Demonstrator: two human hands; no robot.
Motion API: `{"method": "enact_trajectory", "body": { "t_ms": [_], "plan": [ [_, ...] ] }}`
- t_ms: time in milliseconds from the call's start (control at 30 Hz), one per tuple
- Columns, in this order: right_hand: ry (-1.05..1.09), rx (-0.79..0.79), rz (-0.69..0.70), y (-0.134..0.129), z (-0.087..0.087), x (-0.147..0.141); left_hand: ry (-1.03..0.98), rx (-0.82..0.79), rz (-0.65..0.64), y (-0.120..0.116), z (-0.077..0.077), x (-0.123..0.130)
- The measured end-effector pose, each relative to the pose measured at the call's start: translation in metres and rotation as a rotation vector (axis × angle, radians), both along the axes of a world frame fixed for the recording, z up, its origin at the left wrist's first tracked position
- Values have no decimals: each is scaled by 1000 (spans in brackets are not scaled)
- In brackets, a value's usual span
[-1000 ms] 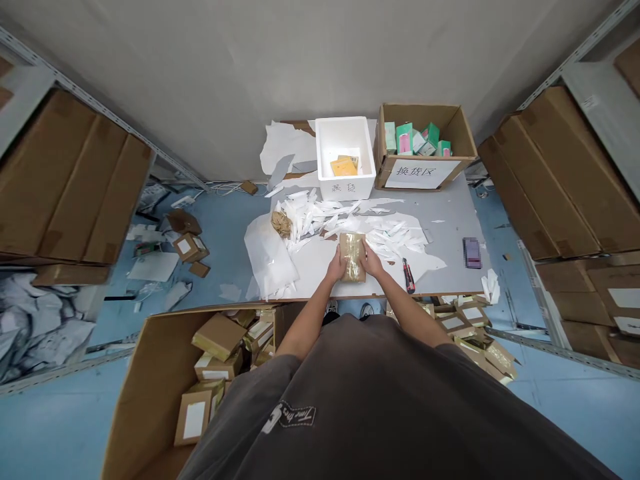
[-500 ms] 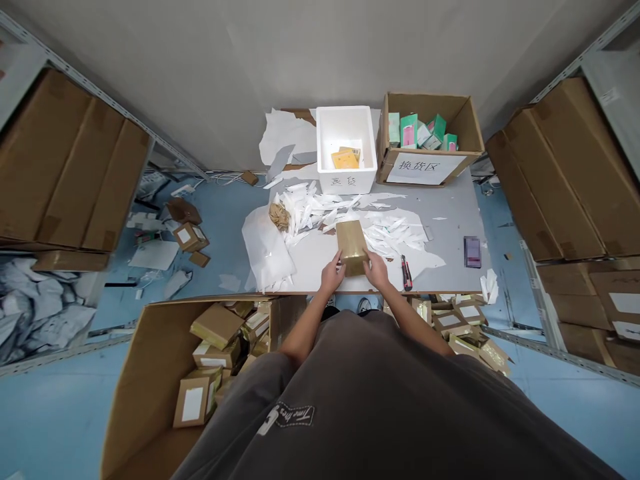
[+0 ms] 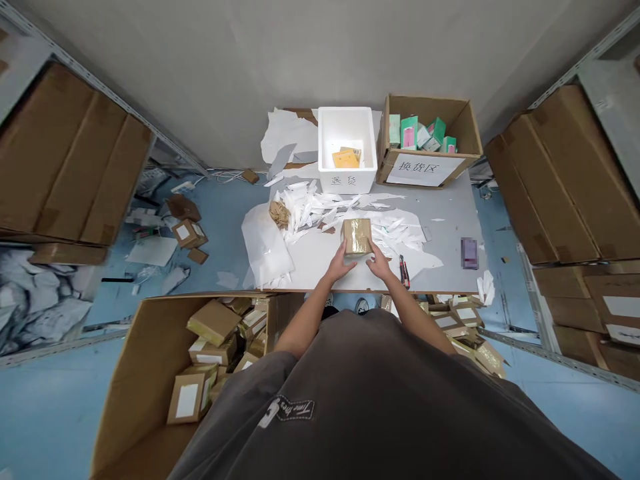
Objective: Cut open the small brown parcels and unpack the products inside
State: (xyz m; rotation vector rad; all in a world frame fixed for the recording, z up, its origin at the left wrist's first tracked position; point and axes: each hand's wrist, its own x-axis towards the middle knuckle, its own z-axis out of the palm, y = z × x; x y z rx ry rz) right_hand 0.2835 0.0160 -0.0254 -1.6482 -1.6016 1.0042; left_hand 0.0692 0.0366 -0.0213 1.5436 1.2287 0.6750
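Observation:
A small brown cardboard box (image 3: pixel 357 235) with shiny tape across it is held between my two hands over the grey table (image 3: pixel 445 227). My left hand (image 3: pixel 339 265) grips its near left corner, with the thumb pointing inward. At the near right corner my right hand (image 3: pixel 380 262) closes on it from the other side. Just right of that hand lies a red and black utility knife (image 3: pixel 405 272). White paper strips (image 3: pixel 313 210) are heaped behind and beside the box.
A white foam bin (image 3: pixel 347 180) with yellow packets and a cardboard carton (image 3: pixel 425 170) with green-and-white boxes stand at the back. A phone (image 3: pixel 469 254) lies right, a plastic bag (image 3: pixel 267 247) left. Below left, a large carton (image 3: pixel 135 373) holds several taped parcels.
The box has been turned in my hands, so a shorter, tape-covered side now shows. Both hands shifted slightly with it; the table things stay put.

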Motion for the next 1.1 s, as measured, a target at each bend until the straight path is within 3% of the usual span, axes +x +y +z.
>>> {"method": "enact_trajectory", "body": {
  "t_ms": [133, 300, 533, 733, 933, 1100],
  "plan": [
    [-60, 71, -41, -10, 9, -1, 47, 59, 116, -4, 12, -1],
    [-40, 108, -35, 21, 21, -6, 43, 55, 307, 2, 22, -6],
    [-86, 94, -4, 62, -7, -39, 123, -134, 290, 16, -11, 4],
    [-172, 27, -25, 76, -14, -31, 176, -253, 292, 5, -23, 8],
    [-89, -135, 89, 55, -33, -23, 235, -349, 332, -29, -34, 6],
    [-32, -84, 27, 15, -48, 7, 332, -143, 207, -11, -30, -5]
  ]
}}
